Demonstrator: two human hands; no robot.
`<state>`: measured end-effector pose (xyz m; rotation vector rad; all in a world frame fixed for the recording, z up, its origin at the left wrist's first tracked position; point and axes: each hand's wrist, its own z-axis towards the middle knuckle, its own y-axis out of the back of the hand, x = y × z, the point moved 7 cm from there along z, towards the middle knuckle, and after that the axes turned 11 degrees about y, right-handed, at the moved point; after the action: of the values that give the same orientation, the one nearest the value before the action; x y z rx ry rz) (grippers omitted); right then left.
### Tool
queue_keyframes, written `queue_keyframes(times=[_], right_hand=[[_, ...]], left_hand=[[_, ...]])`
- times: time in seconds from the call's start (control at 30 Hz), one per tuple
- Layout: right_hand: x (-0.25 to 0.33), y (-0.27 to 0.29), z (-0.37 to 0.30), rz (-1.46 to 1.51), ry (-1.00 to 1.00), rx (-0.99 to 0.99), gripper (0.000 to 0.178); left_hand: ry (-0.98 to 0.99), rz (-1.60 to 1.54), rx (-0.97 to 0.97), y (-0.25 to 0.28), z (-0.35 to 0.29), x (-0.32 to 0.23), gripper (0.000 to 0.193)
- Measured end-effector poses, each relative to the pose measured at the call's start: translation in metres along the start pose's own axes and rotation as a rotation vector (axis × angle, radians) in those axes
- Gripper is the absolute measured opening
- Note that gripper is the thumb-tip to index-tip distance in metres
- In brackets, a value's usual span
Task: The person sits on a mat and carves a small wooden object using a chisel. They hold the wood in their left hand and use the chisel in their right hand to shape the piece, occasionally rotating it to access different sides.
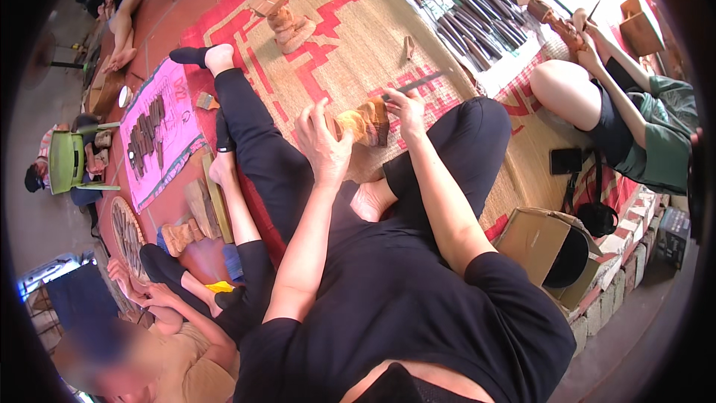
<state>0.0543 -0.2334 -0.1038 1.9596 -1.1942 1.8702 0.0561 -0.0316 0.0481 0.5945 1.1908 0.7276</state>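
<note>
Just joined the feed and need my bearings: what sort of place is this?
Probably a woodcarving workshop on a floor. The left hand steadies a wooden figure while the right hand works a chisel on it. Rows of chisels lie on a white cloth, and other carvers sit on woven mats.

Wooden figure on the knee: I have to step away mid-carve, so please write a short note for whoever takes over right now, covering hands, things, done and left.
Left hand: gripping the wooden figure, steadying it against the raised right knee.
Right hand: holding a chisel by the figure's top end, with the blade pointing away over the woven mat.
Things: a row of spare carving tools lies on a white cloth ahead to the right; another carved figure stands further out on the mat.
Done: the figure is already roughly shaped.
Left: how much detail remains cannot be told from this view.
</note>
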Motion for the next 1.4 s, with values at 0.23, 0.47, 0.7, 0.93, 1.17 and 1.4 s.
queue_keyframes(times=[0.23,0.47,0.7,0.93,1.17,1.4], right_hand=[[-0.007,0.015,0.011,0.086,-0.067,-0.078,0.01],[-0.003,-0.005,0.001,-0.142,-0.017,0.082,0.009],[0.004,-0.011,0.0,-0.045,-0.034,0.091,0.008],[-0.008,0.019,0.016,0.034,-0.071,-0.057,0.007],[-0.002,0.005,0.011,-0.23,-0.028,0.132,0.008],[0.008,-0.006,0.004,-0.121,-0.041,0.138,0.007]], left_hand=[[-0.018,-0.049,0.012,0.002,-0.004,0.003,0.07],[-0.038,-0.056,0.045,0.002,-0.008,0.006,0.07],[-0.061,-0.065,0.042,0.003,-0.009,0.006,0.072],[-0.128,0.006,0.078,0.002,-0.017,-0.012,0.073],[-0.173,0.015,0.108,0.002,-0.021,-0.019,0.072],[-0.157,-0.022,0.101,0.004,-0.022,-0.01,0.072]])
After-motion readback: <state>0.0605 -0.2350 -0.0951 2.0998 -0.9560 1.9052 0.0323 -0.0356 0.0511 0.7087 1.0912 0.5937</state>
